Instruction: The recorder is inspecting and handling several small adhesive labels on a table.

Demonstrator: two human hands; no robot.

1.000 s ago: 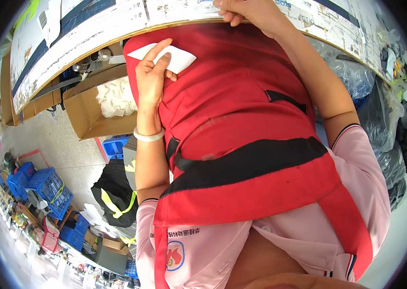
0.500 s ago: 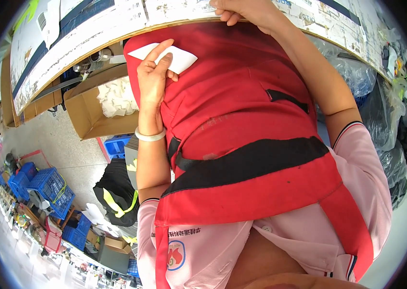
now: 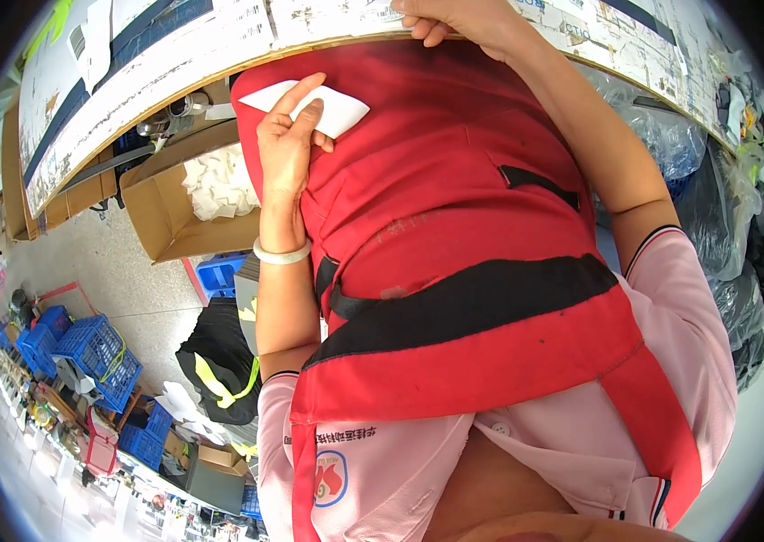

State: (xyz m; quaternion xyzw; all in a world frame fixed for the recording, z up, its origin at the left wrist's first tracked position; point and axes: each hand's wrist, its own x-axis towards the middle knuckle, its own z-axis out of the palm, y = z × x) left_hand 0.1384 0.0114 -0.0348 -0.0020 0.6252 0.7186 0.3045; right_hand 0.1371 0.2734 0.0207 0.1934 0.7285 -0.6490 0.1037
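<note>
Okay, your left hand (image 3: 287, 149) pinched a white paper piece (image 3: 332, 107) against your red apron (image 3: 454, 226), fingers closed on it, white bangle (image 3: 281, 255) at the wrist. Your right hand (image 3: 454, 20) sat at the table edge (image 3: 174, 68) up top, fingers curled down; couldn't tell if it gripped anything. Left of the apron, an open cardboard box (image 3: 160, 212) held white scraps (image 3: 217, 185); blue crates (image 3: 93, 352) stood on the floor further out

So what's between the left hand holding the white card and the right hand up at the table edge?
In the head view, only the red apron spans between the left hand with the white card and the right hand.
</note>
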